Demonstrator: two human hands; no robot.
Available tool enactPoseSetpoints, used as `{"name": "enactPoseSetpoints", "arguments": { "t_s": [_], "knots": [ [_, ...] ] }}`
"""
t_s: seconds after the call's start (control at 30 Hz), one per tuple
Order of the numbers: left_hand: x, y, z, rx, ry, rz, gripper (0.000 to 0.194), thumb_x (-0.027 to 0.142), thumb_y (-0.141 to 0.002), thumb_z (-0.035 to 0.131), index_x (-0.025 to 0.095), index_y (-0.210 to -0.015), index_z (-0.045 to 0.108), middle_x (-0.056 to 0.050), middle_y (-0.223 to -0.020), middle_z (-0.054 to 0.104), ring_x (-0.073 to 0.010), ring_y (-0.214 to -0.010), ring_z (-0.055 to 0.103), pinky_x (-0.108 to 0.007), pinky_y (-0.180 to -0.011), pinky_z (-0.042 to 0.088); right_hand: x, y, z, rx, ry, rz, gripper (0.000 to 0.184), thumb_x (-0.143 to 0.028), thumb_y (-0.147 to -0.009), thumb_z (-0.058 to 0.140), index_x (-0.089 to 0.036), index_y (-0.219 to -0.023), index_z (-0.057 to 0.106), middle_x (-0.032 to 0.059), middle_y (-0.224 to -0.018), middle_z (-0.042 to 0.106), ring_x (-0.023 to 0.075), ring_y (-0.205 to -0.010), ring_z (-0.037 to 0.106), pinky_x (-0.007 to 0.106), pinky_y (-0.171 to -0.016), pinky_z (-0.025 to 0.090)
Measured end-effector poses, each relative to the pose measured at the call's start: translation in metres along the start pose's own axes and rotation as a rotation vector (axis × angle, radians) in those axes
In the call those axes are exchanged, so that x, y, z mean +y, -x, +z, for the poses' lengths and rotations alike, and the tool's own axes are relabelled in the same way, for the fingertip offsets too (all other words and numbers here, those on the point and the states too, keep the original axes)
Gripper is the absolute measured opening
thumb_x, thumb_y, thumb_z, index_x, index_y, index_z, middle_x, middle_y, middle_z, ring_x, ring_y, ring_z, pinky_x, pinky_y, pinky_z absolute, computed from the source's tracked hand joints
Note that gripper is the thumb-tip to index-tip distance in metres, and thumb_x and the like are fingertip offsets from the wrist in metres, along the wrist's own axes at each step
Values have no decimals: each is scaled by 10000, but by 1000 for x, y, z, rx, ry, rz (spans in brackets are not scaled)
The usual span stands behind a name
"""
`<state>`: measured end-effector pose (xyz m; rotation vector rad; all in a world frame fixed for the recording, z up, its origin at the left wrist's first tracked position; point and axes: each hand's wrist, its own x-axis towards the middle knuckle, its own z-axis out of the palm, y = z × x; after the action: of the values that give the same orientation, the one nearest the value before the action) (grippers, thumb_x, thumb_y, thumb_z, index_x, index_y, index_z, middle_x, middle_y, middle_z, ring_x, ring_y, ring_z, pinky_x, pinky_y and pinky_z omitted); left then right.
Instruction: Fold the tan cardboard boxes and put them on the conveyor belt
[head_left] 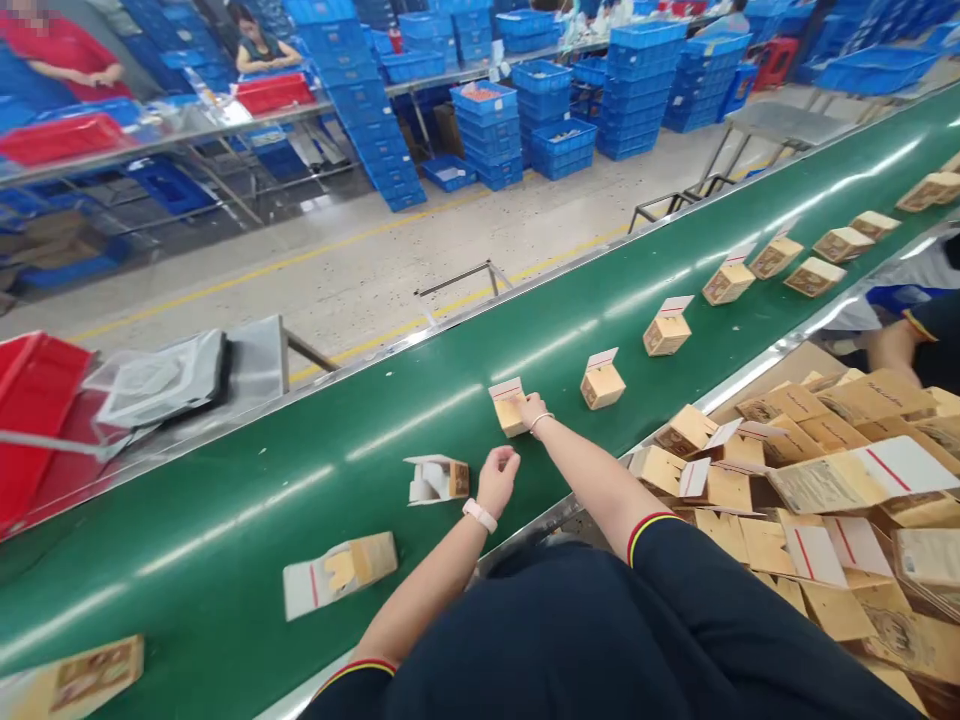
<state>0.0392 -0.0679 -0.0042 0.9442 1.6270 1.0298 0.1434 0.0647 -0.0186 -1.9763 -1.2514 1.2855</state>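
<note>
My right hand (534, 412) reaches across the green conveyor belt (315, 420), its fingers closed on the side of a small cardboard box (510, 412). That box has its white-lined flap standing up. My left hand (498, 478) hovers at the belt's near side with its fingers curled together; I see nothing in them. Just left of it lies an open box (439, 480) on its side, with white contents showing. Farther left is a box with its long flap stretched out (341, 574). To the right of my right hand stands another box (602, 380), flap raised.
Several more boxes (667, 328) line the belt up to the far right. A heap of flat and part-folded cartons (810, 500) lies at my right, near another person's arm (896, 350). Across the aisle stand stacked blue crates (487, 130); a red bin (37, 410) sits left.
</note>
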Motion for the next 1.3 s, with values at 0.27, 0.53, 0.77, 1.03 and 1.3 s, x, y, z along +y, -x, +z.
{"name": "enactPoseSetpoints", "arguments": {
  "t_s": [0.27,0.53,0.77,1.03,1.3],
  "knots": [
    [-47,76,-79,23,98,1,294,448,-751,663,179,-865,632,-35,-773,666,-155,-704,636,-291,-697,522,-4,-12,-18,202,28,-98,464,-494,-781,563,-178,-1115,501,199,-1213,528,324,-1168,503,488,-930,441],
    [-42,21,-122,236,-284,379,688,490,-769,647,226,-1359,411,-159,-1423,454,-289,-1257,500,-431,-951,478,52,57,16,162,190,-1243,615,-514,-821,543,-168,-1310,408,200,-1379,412,330,-1337,344,527,-1066,314],
    [-27,-26,-96,-37,-578,593,660,432,-775,647,225,-1378,473,-149,-1441,475,-351,-1383,334,-513,-1076,293,43,65,31,-270,458,-1078,549,-466,-821,592,-224,-1312,540,129,-1423,476,324,-1390,299,517,-1081,251],
    [-13,-35,-76,-81,-521,568,253,335,-756,705,298,-1006,723,-75,-1172,687,-310,-1193,465,-447,-1024,296,34,57,15,-247,199,-942,118,-304,-793,612,-251,-840,707,78,-1238,616,288,-1308,417,487,-1052,326],
    [-10,-45,-49,38,-167,299,133,324,-777,679,194,-761,654,-78,-905,644,-237,-973,558,-405,-966,416,45,62,32,179,-163,-521,225,-355,-759,587,-212,-645,456,118,-1073,481,246,-1122,504,432,-991,444]
  ]
}}
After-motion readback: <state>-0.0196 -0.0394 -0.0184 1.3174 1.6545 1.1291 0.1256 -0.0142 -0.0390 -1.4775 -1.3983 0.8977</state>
